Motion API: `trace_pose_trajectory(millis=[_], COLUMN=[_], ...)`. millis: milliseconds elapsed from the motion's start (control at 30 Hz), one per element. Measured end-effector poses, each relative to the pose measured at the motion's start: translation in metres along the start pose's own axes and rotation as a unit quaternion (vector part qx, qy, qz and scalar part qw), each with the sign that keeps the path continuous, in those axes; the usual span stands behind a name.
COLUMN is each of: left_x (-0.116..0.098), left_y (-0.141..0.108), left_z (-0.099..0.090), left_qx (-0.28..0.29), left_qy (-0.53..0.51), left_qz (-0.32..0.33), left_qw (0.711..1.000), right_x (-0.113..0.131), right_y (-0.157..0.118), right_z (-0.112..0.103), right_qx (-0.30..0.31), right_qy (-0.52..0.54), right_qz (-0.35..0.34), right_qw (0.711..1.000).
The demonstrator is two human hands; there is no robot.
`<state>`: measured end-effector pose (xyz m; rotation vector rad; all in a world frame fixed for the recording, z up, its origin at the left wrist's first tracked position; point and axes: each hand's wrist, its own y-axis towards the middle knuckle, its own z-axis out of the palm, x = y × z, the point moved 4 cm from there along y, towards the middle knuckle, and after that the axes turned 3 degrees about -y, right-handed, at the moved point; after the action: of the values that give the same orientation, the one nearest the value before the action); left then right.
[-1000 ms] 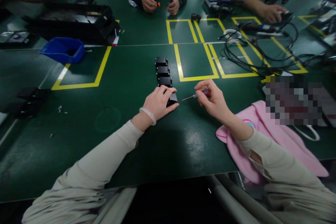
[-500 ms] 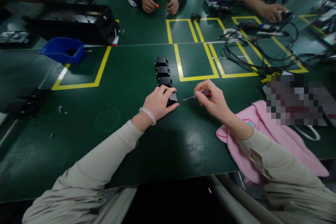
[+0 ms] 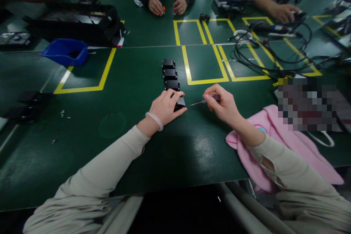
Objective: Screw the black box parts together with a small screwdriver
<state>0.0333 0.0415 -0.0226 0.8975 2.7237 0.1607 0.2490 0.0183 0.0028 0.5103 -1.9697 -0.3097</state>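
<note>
My left hand [image 3: 168, 105] is closed over a small black box-shaped part [image 3: 180, 102], the nearest in a row on the green table. Its fingers cover much of that part. Beyond it stand three similar black parts [image 3: 172, 85] in line, small silvery bits showing at their corners. In my right hand [image 3: 221, 102] is a screwdriver [image 3: 210, 99] with a dark purplish handle, held in a pinch. The thin shaft points left, and its tip meets the near right corner of the held part, close to my left thumb.
A pink cloth [image 3: 271, 135] lies under my right forearm. To the left are several small screws [image 3: 62, 113], more black parts [image 3: 27, 106], a blue bin [image 3: 67, 52] and a long black tray [image 3: 79, 22]. Cables [image 3: 246, 58] tangle at right. Other people sit across the table.
My hands, the screwdriver and the black part are almost unmoved. Across the table, a person's hand with a small orange thing has lowered slightly.
</note>
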Motion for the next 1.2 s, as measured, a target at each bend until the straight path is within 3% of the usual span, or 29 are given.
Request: trace_pose_trajectory(millis=[1200], left_x=[0.0008], left_y=[0.0001], left_z=[0.0004], left_qx=[-0.003], left_qy=[-0.001], left_qz=[0.003], left_qw=[1.0], right_x=[-0.0032], right_y=[-0.0007], right_z=[-0.0001], right_qx=[-0.007], right_qy=[-0.004], right_qz=[0.021], right_qw=[1.0])
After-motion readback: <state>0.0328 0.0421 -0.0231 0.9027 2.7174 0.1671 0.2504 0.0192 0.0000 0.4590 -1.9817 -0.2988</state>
